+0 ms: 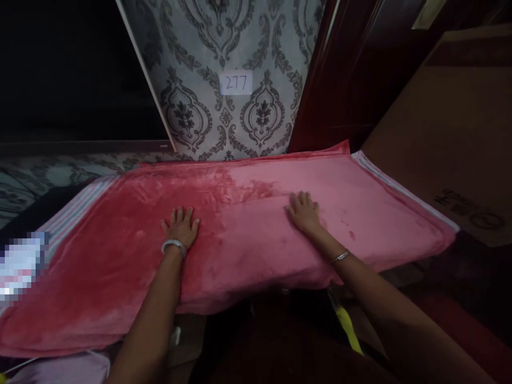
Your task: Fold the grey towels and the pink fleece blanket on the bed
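Left hand (181, 228), left of centre, and right hand (304, 212), right of centre, rest empty, fingers spread, on a pink cloth (256, 234), apparently smoothing; the next stroke calls for flat palms.

Red-pink cloth (252, 234): plush, napped. Left-wrist bangle (174, 242): metallic, shiny. Label (236, 82): paper, matt. Carton (452, 133): cardboard, matt. Dark-red panel (340, 80): glossy.

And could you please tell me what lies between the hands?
Only pink plush cloth lies between the left hand and the right hand in the head view.

A "277" label (236, 82) sits on patterned wallpaper (263, 113).
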### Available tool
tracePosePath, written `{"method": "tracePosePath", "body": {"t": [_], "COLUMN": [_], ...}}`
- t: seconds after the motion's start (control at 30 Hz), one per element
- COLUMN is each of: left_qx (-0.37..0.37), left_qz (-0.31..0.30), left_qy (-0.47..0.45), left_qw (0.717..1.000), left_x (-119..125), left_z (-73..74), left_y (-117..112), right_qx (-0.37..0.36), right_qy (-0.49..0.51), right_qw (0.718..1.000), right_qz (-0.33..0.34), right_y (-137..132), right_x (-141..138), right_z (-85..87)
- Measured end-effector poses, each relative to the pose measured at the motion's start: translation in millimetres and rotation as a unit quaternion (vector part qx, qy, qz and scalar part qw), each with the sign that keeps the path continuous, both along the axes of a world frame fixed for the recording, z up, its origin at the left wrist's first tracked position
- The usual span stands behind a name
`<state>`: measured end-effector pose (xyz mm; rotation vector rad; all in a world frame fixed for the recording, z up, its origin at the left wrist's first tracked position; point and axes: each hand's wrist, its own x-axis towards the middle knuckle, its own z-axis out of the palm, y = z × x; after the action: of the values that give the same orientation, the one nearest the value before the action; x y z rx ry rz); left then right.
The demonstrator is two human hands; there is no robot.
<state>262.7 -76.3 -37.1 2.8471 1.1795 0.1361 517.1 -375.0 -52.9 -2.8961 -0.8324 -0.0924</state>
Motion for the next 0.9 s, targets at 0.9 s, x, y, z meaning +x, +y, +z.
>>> {"method": "tracePosePath", "body": {"t": [0.9], "left_qx": [0.020], "left_qz": [-0.003], "left_qy": [-0.001], "left_qw": [1.000], "left_x": [3.1], "left_z": [-0.3], "left_y": [14.2], "right_qx": [0.016], "right_qy": [-0.014], "right_qw": [0.997], "right_qz": [0.069], "right_y": [6.6], "right_x": [56.6], "right_z": [7.7]}}
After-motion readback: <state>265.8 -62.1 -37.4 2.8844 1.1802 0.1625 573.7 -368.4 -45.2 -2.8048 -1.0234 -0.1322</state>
